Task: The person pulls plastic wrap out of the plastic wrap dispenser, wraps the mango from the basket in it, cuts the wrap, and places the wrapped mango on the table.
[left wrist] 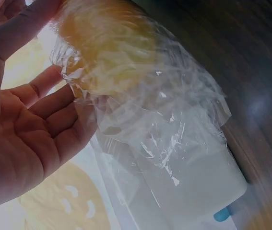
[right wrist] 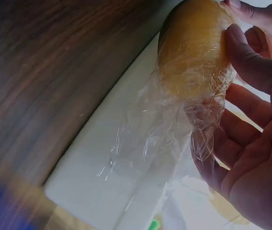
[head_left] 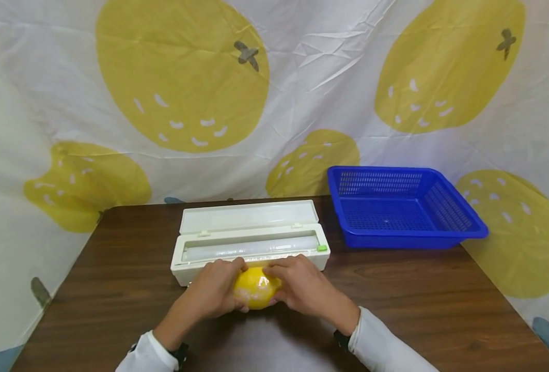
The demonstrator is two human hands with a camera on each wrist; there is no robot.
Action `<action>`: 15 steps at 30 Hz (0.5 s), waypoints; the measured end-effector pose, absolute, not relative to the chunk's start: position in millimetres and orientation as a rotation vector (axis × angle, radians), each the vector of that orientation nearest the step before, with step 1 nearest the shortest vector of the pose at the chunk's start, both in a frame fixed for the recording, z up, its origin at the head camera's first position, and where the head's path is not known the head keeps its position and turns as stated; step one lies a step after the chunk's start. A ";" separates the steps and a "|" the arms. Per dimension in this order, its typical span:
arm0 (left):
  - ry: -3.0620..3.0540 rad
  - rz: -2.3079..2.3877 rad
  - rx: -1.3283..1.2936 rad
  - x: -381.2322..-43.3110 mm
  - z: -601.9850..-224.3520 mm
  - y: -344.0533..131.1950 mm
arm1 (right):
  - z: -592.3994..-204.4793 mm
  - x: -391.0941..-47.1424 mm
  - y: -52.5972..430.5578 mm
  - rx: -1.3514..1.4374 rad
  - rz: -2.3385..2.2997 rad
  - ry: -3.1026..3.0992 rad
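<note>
A yellow lemon [head_left: 255, 289], wrapped in clear cling film, is held between both hands in front of a white cling film dispenser [head_left: 179, 269]. My left hand [head_left: 215, 289] grips its left side, thumb and fingers bent around it. From the other side my right hand [head_left: 302, 287] holds it with the thumb on top. Loose, crumpled cling film [left wrist: 174, 124] trails off the lemon in the left wrist view. In the right wrist view, more film bunches against the fingers below the lemon.
The dispenser's lid [head_left: 248, 217] stands open toward the back, showing a film roll [head_left: 251, 249] inside. A green slider [head_left: 322, 248] sits at its right end. At the back right is a blue plastic basket [head_left: 404, 241]. Behind the brown table [head_left: 130, 268] hangs a fruit-printed cloth [head_left: 302, 93].
</note>
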State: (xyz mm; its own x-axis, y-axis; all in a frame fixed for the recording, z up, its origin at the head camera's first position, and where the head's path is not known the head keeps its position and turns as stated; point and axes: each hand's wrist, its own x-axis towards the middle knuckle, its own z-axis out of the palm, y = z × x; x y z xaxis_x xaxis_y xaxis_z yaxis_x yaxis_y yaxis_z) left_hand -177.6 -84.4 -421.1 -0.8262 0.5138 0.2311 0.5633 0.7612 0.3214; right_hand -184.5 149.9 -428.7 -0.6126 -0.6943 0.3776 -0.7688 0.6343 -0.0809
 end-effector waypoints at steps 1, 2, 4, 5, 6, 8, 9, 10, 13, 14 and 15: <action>-2.825 -0.580 -0.876 -178.1 -421.6 -84.7 | -429.0 -185.3 150.6 1.179 0.348 -2.556; -2.824 -0.582 -0.883 -178.6 -421.9 -85.0 | -429.4 -186.2 151.1 1.182 0.359 -2.565; -2.828 -0.596 -0.894 -179.6 -422.7 -85.7 | -429.9 -187.2 152.2 1.184 0.380 -2.586; -2.832 -0.610 -0.899 -180.2 -422.8 -86.3 | -430.0 -187.5 152.5 1.190 0.395 -2.596; -2.836 -0.622 -0.904 -180.9 -423.0 -87.0 | -430.0 -187.7 152.7 1.197 0.405 -2.605; -2.843 -0.645 -0.915 -182.7 -423.7 -88.4 | -429.8 -188.0 152.8 1.209 0.416 -2.620; -2.846 -0.659 -0.921 -183.5 -423.8 -89.0 | -429.6 -188.0 152.9 1.215 0.419 -2.625; -2.850 -0.672 -0.929 -184.3 -423.7 -89.6 | -429.4 -188.0 152.9 1.221 0.420 -2.630; -2.857 -0.697 -0.955 -186.6 -424.7 -91.3 | -429.3 -188.2 153.5 1.230 0.420 -2.647; -2.861 -0.712 -0.963 -187.0 -424.9 -91.6 | -429.7 -188.3 153.8 1.230 0.418 -2.653; -2.864 -0.723 -0.973 -187.6 -425.3 -91.9 | -429.9 -188.4 154.1 1.230 0.419 -2.661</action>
State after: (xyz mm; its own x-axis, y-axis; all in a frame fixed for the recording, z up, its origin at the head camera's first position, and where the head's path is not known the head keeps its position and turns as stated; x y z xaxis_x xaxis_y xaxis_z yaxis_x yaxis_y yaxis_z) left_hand -187.6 -91.9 -425.3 -0.8039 0.5686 0.1743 0.5833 0.6964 0.4181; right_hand -188.4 154.1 -429.9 -0.6414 -0.7151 0.2779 -0.7659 0.6179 -0.1778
